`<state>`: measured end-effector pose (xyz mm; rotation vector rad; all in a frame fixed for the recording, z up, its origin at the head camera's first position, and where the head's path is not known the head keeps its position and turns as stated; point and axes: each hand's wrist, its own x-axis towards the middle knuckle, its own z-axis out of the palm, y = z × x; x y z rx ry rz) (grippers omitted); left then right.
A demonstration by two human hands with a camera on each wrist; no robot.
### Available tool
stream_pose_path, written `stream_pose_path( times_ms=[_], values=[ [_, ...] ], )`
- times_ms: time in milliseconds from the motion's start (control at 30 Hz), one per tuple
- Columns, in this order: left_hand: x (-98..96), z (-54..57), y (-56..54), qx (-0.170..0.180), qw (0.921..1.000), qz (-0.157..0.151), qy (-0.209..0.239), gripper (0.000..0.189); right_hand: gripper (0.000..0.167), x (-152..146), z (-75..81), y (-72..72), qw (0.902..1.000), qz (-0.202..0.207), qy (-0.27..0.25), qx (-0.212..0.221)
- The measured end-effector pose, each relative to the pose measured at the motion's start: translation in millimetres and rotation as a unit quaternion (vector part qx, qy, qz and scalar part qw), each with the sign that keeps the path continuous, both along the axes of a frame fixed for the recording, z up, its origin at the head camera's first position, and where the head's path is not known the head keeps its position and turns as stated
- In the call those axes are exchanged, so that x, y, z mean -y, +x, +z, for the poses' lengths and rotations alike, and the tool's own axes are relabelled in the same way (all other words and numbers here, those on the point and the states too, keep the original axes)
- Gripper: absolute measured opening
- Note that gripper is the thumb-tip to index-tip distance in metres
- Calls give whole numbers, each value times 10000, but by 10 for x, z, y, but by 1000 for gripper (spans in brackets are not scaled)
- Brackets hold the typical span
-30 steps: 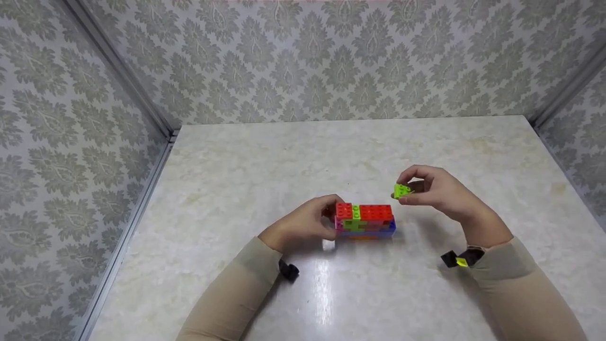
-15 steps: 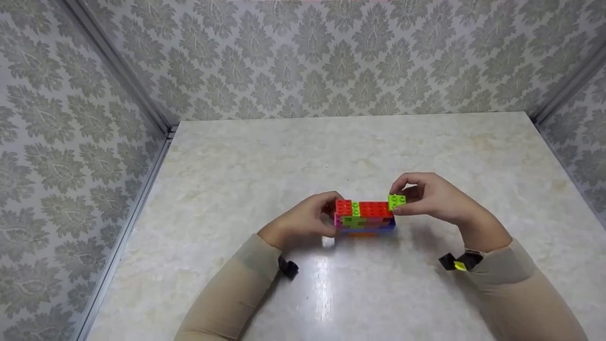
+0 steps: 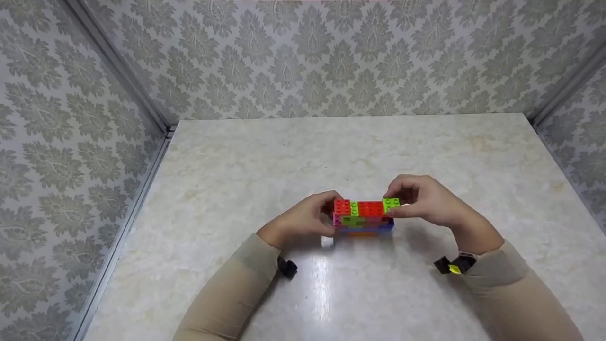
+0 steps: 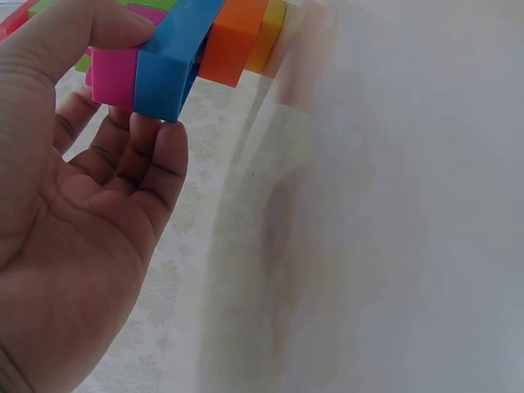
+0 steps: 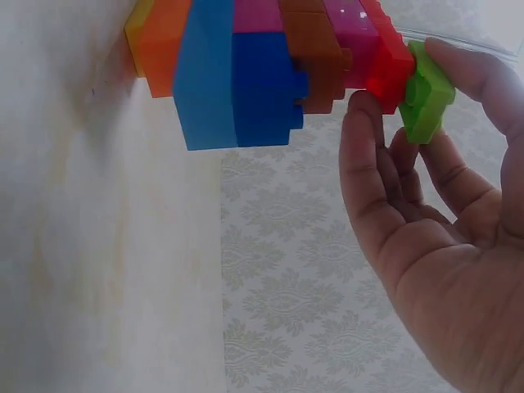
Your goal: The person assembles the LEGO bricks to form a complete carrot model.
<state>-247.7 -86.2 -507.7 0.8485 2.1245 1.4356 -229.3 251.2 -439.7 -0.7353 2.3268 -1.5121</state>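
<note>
A stack of toy building bricks [image 3: 369, 208], topped with red and lime green pieces, stands at the middle of the table. My left hand [image 3: 305, 218] grips its left end; in the left wrist view the thumb lies over a pink brick [image 4: 113, 78] and a blue brick [image 4: 164, 82]. Between the thumb and fingers of my right hand [image 3: 433, 202] is a lime green brick [image 5: 427, 94], held at the stack's top right end. It sits over the red brick [image 5: 390, 70]; whether it is pressed home I cannot tell. Orange [image 4: 232, 41] and yellow [image 4: 268, 39] bricks form the base.
The pale marbled table [image 3: 246, 161] spreads around the stack. Patterned walls [image 3: 312, 57] enclose it at the back and both sides, with a metal rail [image 3: 124, 241] along the left edge. Black straps circle both wrists.
My right hand has come left and slightly down, carrying the lime green brick from beside the stack onto its top right end. The left hand keeps its grip almost unmoved.
</note>
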Motion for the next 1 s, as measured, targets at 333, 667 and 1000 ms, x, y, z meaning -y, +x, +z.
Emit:
stream_pose_path(
  times_ms=[333, 667, 1000],
  values=[
    [-11, -9, 5, 69, 10000, -6, 35, 47, 23, -7, -37, -1, 9998, -55, 14, 192],
    [-7, 4, -2, 82, 10000, 13, 19, 47, 46, -51, -37, -74, 9967, 558, 298, 507],
    [5, -3, 2, 67, 10000, 50, -8, 47, 65, -79, -172, -141, 9805, 934, 1634, 561]
  ],
)
